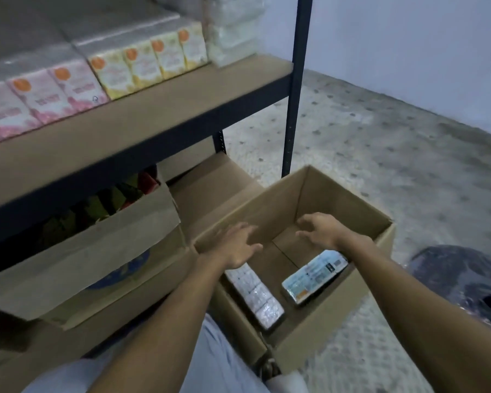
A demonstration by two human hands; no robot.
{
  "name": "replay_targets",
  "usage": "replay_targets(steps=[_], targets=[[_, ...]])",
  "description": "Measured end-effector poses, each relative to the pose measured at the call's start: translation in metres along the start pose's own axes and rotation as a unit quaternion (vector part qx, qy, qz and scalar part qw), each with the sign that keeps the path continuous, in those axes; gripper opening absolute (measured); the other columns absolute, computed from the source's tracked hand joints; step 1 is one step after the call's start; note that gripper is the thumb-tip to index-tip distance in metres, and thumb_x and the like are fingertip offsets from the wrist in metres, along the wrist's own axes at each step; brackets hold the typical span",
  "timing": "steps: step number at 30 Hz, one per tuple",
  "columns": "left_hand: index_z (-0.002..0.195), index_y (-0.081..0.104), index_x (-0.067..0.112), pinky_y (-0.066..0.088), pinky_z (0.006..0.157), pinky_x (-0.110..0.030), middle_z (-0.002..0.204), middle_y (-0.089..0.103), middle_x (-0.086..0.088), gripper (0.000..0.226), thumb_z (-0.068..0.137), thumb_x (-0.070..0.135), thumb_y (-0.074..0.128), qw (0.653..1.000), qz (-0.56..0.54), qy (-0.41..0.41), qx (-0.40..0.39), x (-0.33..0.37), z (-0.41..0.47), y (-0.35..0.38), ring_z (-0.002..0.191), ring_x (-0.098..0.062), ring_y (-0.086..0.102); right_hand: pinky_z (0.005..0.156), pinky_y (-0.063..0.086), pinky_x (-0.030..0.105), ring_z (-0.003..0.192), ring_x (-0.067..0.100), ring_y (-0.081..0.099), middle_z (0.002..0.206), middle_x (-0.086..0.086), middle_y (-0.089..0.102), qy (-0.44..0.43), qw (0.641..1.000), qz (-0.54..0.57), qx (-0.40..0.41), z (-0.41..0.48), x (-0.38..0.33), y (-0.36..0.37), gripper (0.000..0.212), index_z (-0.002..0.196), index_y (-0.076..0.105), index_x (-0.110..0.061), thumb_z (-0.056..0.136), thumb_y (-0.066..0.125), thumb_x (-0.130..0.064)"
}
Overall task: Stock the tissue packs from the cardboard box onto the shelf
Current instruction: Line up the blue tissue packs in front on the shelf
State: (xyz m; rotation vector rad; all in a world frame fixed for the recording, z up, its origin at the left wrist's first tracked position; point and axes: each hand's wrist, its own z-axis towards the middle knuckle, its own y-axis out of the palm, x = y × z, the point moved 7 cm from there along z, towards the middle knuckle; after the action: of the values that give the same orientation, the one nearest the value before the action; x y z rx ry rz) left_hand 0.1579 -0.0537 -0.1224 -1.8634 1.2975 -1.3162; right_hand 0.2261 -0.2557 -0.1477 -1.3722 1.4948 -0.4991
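Both empty hands (pixel 278 241) reach into cardboard box (pixel 335 304).

Both arms are stretched forward and downward, bare as far as they show. The bare left hand (pixel 233 246) is seen from its back, palm down, with the fingers spread and only a little bent, holding nothing. The bare right hand (pixel 321 231) is a bit further forward, also palm down. Its fingers are apart and gently curved, and it holds nothing too. The hands are near each other, not touching. The left forearm (pixel 165 321) and right forearm (pixel 408 285) come closer together toward the wrists.
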Motion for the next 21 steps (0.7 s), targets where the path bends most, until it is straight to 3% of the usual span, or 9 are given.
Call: replay_targets(steps=[7,14,21], targets=[[0.150,0.031,0.020,0.025,0.115,-0.041,0.157,0.025,-0.009,0.066,0.093,0.044,0.054,0.991,-0.058,-0.095,-0.080,-0.039,0.072,0.064,0.143,-0.028,0.026,0.110,0.034,0.040,0.135,0.030,0.039,0.145,0.014,0.042,0.087,0.994,0.009,-0.072,0.056,0.062,0.041,0.063,0.142,0.042,-0.011,0.092,0.056,-0.046],[0.147,0.035,0.013,0.026,0.115,-0.041,0.155,0.031,-0.010,0.061,0.094,0.037,0.052,0.984,-0.016,-0.149,-0.092,-0.069,0.116,0.111,0.141,-0.029,0.031,0.100,0.043,0.045,0.121,0.030,0.049,0.137,0.013,0.048,0.189,0.976,0.028,-0.102,0.094,0.114,0.086,0.049,0.138,0.044,-0.016,0.094,0.053,-0.037],[0.142,0.042,0.018,0.028,0.113,-0.042,0.150,0.037,-0.009,0.056,0.092,0.042,0.048,0.980,0.049,-0.163,-0.101,-0.087,0.133,0.158,0.137,-0.030,0.035,0.103,0.038,0.052,0.128,0.036,0.042,0.143,0.014,0.041,0.312,0.939,0.066,-0.131,0.121,0.144,0.119,0.065,0.143,0.038,-0.020,0.087,0.054,-0.049]])
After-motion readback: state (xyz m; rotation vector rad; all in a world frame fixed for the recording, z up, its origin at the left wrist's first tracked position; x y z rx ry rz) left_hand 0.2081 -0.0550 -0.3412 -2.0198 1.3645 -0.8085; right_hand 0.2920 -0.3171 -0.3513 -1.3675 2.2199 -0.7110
